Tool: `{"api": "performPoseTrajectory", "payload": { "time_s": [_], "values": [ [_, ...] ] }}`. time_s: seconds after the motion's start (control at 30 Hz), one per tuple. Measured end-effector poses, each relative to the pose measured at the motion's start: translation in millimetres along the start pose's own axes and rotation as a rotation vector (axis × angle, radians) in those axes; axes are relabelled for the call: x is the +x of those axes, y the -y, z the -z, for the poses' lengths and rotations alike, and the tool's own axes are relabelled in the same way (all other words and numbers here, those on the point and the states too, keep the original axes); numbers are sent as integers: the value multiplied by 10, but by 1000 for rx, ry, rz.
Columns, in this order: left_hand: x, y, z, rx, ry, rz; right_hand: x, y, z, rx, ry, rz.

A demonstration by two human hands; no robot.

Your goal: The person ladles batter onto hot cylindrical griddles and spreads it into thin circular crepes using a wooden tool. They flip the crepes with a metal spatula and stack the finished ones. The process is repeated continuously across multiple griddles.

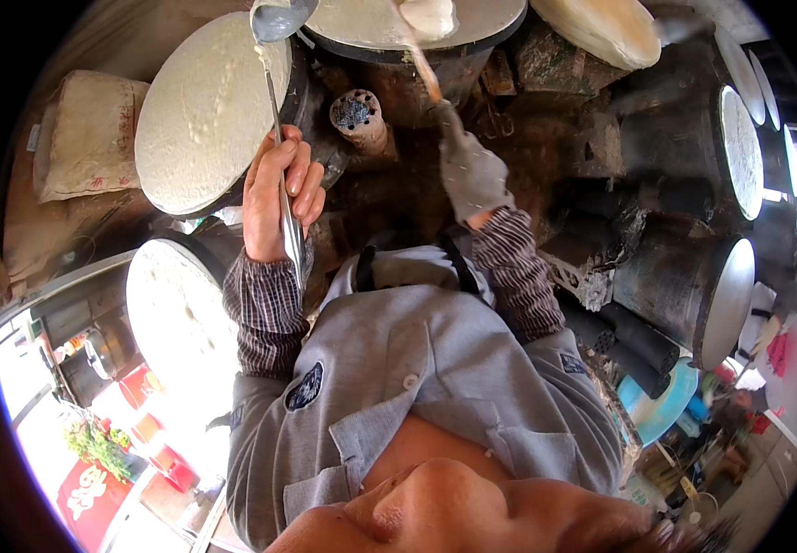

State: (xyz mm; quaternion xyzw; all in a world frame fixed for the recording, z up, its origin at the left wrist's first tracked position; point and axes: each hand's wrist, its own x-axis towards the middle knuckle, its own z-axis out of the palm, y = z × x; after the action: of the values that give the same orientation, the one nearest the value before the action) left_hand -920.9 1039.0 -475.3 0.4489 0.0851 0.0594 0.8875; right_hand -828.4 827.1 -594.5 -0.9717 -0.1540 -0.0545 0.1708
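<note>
My bare left hand (284, 186) grips the long metal handle of a ladle (281, 19). Pale batter clings to the ladle's bowl, near the rim of a round griddle (208, 117) coated in pale batter. In a grey work glove, my right hand (473, 169) holds a thin wooden-handled tool (425, 69). Its blurred far end reaches over another round griddle (488, 24), beside a thick mound of batter (432, 17). The top edge of the picture cuts off this griddle. Between my hands, lower down, stands a pale honeycomb coal briquette (360, 117) with holes in its top.
A pale flat round (595, 31) lies at the upper right. Drum-shaped stoves (671, 297) line the right side, with black honeycomb briquettes (637, 339) and a turquoise basin (661, 404) near them. To the left are a sack (94, 135) bearing red writing and a brightly lit round griddle (177, 311).
</note>
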Motion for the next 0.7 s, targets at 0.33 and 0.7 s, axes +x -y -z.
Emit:
{"api": "performPoseTrajectory", "payload": {
  "time_s": [0.33, 0.7],
  "values": [
    [135, 48, -90, 2, -39, 32, 129, -216, 270, -137, 15, -20],
    [341, 260, -421, -69, -16, 49, 480, -844, 531, -76, 113, 31]
  ]
}}
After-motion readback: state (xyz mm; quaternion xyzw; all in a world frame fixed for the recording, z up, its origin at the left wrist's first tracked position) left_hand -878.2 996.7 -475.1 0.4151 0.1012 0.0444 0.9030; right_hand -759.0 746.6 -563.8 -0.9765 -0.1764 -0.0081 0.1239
